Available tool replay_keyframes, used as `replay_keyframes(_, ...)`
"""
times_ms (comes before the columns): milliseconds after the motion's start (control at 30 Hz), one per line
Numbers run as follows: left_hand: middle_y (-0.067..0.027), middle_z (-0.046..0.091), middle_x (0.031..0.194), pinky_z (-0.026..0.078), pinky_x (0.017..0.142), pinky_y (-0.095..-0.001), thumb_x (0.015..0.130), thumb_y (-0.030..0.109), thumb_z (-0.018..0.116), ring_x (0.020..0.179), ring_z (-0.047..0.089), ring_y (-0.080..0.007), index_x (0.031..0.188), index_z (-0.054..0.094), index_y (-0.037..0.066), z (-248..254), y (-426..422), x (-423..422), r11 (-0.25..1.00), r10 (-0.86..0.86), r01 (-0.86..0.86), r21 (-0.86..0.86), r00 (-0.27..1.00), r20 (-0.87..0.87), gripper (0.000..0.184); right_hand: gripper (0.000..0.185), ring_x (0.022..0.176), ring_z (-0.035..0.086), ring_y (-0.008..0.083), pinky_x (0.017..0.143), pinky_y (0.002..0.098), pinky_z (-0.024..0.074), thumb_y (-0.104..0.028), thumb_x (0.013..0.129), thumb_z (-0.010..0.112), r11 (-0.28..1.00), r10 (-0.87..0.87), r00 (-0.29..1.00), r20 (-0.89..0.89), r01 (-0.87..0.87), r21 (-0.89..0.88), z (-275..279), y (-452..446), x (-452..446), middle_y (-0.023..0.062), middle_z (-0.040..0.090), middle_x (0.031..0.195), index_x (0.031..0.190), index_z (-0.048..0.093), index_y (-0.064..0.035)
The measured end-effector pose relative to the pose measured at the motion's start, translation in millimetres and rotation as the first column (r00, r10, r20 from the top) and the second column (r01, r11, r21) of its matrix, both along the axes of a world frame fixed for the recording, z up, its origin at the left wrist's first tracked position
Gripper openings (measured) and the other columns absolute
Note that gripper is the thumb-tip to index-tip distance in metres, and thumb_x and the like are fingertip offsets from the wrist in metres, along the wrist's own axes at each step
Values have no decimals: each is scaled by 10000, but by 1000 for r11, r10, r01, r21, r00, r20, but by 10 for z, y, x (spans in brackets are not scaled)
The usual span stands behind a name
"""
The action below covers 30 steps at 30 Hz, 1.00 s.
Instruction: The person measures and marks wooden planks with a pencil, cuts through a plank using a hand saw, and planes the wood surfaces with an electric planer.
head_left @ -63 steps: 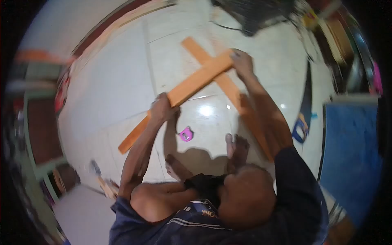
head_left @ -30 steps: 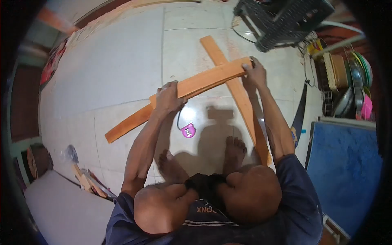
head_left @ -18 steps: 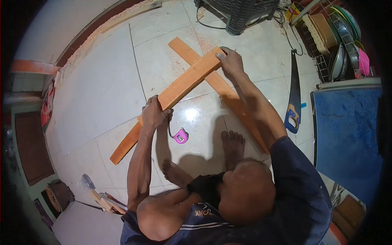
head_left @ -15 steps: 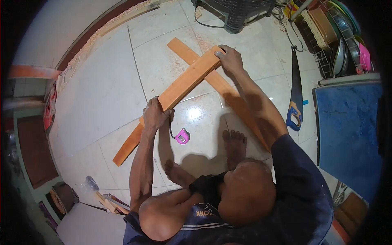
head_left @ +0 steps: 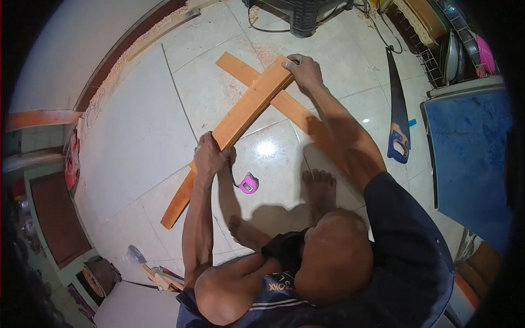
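Left hand (head_left: 209,154) and right hand (head_left: 304,72) grasp a board (head_left: 252,104) near its ends; beneath the board crosses a plank (head_left: 297,113); right of it, a saw (head_left: 398,104).

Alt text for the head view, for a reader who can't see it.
The left hand and right hand hold an upper wooden board crossing over a lower board; a pink tape measure and a handsaw lie on the tiled floor.
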State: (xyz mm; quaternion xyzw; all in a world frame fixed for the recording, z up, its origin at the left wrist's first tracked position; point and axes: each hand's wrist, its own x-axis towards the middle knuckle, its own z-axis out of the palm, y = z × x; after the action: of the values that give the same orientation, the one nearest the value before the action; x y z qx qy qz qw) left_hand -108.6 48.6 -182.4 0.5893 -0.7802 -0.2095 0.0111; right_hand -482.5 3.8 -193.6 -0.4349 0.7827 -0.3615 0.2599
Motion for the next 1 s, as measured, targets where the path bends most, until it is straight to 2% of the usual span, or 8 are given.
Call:
replay_keyframes(167, -243, 608, 1245, 531, 935, -510, 739, 254, 835, 1108, 623, -437, 1339, 495, -31, -7, -20, -12, 1000, 2, -2, 31, 1000, -17, 746, 471, 1050, 713, 294, 935, 377, 537, -370, 905, 726, 997, -61, 998, 1, 61, 56, -57, 11, 15, 177, 734, 1168, 1246, 705, -46)
replay_keyframes(233, -257, 620, 1248, 537, 924, -500, 748, 252, 833, 1110, 642, -434, 1317, 497, -38, -51, -3, 23, 998, -30, 28, -49, 999, -34, 722, 480, 1050, 712, 291, 931, 373, 539, -379, 907, 723, 997, -51, 999, 5, 51, 59, -63, 17, -3, 179, 732, 1173, 1249, 703, -43)
replay_keyframes(400, -256, 615, 1232, 535, 923, -506, 749, 233, 832, 1103, 634, -441, 1315, 504, -39, -55, 19, 35, 999, -18, 16, -38, 999, -46, 708, 460, 1032, 716, 255, 906, 357, 547, -385, 907, 727, 997, -78, 989, 129, 76, 22, -110, 32, -30, 148, 745, 1153, 1234, 719, -62)
replay_keyframes(667, -270, 625, 1208, 540, 912, -507, 755, 203, 818, 1101, 641, -447, 1292, 513, -51, -15, 13, 5, 998, -38, 37, -46, 998, -41, 667, 424, 1002, 726, 259, 904, 367, 549, -376, 909, 723, 996, -83, 994, 70, 81, 28, -101, 81, -32, 137, 758, 1112, 1210, 736, -78)
replay_keyframes(767, -277, 626, 1183, 543, 904, -510, 749, 186, 817, 1093, 641, -454, 1264, 520, -56, 46, 8, -27, 999, -22, 23, 24, 999, -49, 641, 396, 994, 728, 279, 901, 377, 549, -374, 911, 717, 997, -76, 995, 61, 74, 31, -74, 82, -12, 146, 759, 1094, 1191, 748, -96)
replay_keyframes(900, -272, 628, 1157, 540, 907, -511, 739, 175, 836, 1073, 645, -453, 1233, 529, -51, 90, -1, -51, 999, -37, 38, 5, 997, -65, 624, 345, 985, 727, 305, 895, 385, 549, -362, 921, 705, 997, -62, 998, 0, 62, -44, -110, 43, -27, 165, 753, 1084, 1147, 768, -110)
replay_keyframes(1000, -266, 625, 1152, 536, 909, -513, 738, 175, 845, 1069, 643, -451, 1198, 536, -43, 73, 0, -59, 999, -41, 42, 15, 998, -58, 595, 335, 989, 726, 310, 895, 387, 549, -354, 926, 697, 996, -68, 997, 42, 70, -59, -142, 39, -35, 162, 752, 1091, 1139, 770, -106)
